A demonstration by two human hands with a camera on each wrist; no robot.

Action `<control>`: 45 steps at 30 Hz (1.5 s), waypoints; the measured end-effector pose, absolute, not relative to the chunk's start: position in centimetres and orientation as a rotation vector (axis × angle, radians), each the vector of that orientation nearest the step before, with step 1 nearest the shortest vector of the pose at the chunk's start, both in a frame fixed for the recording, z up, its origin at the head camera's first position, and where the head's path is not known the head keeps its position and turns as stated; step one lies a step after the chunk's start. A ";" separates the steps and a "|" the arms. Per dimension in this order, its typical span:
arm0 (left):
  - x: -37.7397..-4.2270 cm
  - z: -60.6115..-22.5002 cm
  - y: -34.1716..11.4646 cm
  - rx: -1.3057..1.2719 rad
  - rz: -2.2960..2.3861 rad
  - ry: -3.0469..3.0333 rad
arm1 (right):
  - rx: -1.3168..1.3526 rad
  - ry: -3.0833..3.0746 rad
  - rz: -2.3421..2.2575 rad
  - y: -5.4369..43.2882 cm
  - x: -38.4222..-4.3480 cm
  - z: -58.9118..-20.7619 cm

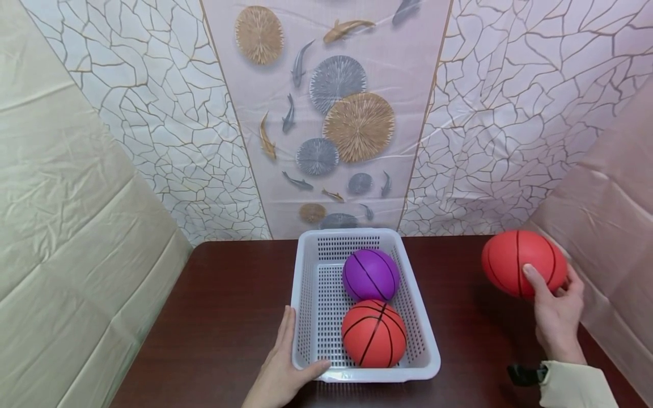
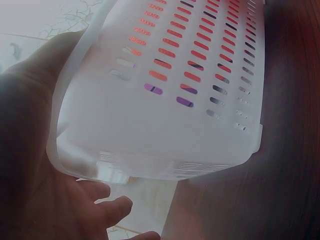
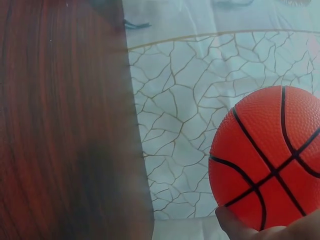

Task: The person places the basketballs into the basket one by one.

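Two toy balls lie in a white plastic basket [image 1: 432, 354]: a purple ball [image 1: 370, 275] at the back and an orange-red toy basketball [image 1: 374, 334] in front. My left hand [image 1: 285, 365] rests at the basket's near left corner. Its thumb lies on the front rim, and its fairly straight fingers spread along the left side. To the right of the basket, my right hand [image 1: 558, 311] grips a red toy basketball [image 1: 520, 262] with black lines and holds it above the table. Part of that hand's fingers is hidden behind the ball.
The basket stands on a dark brown wooden table [image 1: 219, 317]. A patterned cloth [image 1: 331, 187] with fish and round leaf shapes hangs behind the table. Beige fabric walls [image 1: 76, 226] close in on the left and right sides.
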State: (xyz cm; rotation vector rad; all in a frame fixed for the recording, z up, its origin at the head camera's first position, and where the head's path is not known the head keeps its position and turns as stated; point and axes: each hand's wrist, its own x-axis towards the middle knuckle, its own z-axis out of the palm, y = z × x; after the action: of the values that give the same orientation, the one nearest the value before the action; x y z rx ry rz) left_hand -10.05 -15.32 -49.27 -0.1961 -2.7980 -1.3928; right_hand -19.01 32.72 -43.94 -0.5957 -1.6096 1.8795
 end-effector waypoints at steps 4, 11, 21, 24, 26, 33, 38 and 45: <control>-10.0 -49.3 -15.4 -0.190 -1.395 -2.804 | -0.577 -1.590 1.880 32.2 -19.0 -43.5; -9.9 -49.3 -15.3 -0.196 -1.394 -2.799 | -0.484 -1.559 1.920 31.1 -18.9 -42.7; -9.9 -49.2 -15.3 -0.197 -1.395 -2.793 | -0.418 -1.602 1.916 29.9 -18.5 -41.8; -9.9 -49.2 -15.3 -0.199 -1.394 -2.789 | -0.406 -1.599 1.919 29.5 -18.4 -41.6; -9.9 -49.2 -15.3 -0.196 -1.394 -2.789 | -0.392 -1.596 1.925 29.3 -18.3 -41.4; -9.9 -49.2 -15.4 -0.192 -1.396 -2.797 | -0.346 -1.638 1.929 28.5 -18.0 -41.1; -10.0 -49.2 -15.4 -0.200 -1.401 -2.784 | -0.293 -1.607 1.959 27.8 -17.8 -40.9; -10.1 -49.4 -15.4 -0.208 -1.384 -2.785 | -0.286 -1.710 1.944 27.2 -17.4 -40.4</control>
State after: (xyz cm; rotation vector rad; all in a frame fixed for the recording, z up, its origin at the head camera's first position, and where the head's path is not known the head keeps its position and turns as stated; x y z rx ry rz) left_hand -10.08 -15.37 -49.43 -0.2077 -2.7846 -1.3838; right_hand -17.41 27.20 -40.41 -0.2860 -1.7101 1.9436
